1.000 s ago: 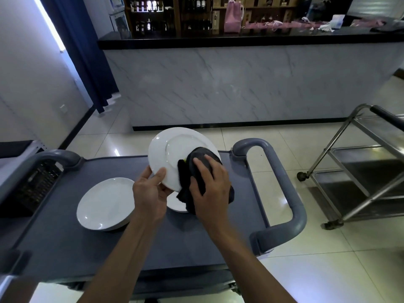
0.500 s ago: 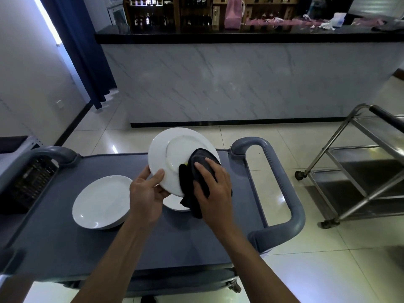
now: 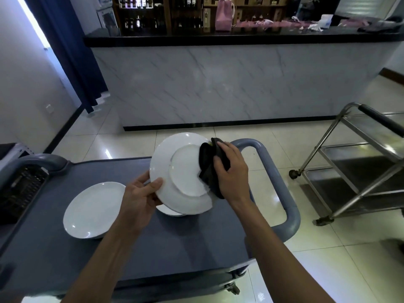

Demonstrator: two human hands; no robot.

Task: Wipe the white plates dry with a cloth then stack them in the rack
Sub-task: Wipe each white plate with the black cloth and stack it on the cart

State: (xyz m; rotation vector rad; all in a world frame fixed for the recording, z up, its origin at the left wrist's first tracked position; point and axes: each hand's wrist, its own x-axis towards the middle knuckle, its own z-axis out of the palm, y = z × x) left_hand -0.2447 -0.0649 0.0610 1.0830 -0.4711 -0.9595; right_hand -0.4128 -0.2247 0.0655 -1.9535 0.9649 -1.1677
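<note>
White and round, a plate point(image 3: 181, 171) is held up on a tilt above the grey cart point(image 3: 153, 248). Its underside, with the raised ring, is turned to the camera. The plate's lower left edge is pinched by the left hand point(image 3: 140, 197), with the thumb laid flat on the underside and the other fingers hidden behind the plate. A dark cloth point(image 3: 211, 167) is pressed on the right side of the held plate. The cloth is gripped by the right hand point(image 3: 231, 171), whose fingers are curled over the top of it. Part of the cloth is folded over the plate's right rim.

A second plate point(image 3: 94, 209) is seen lying flat on the cart's surface, to the left of the held plate and well apart from it. A third plate point(image 3: 169, 211) is lying flat on the surface too, just under the held plate, and only a thin slice of its edge can be seen. A dark rack point(image 3: 19, 193) is seen at the far left of the cart. A grey handle point(image 3: 282, 193) is bent around the right end of the cart, just past the right hand.

A steel trolley point(image 3: 358, 171) is parked on the tiled floor to the right of the cart. A marble counter point(image 3: 218, 84) with a black top is seen behind the cart, across the floor.
</note>
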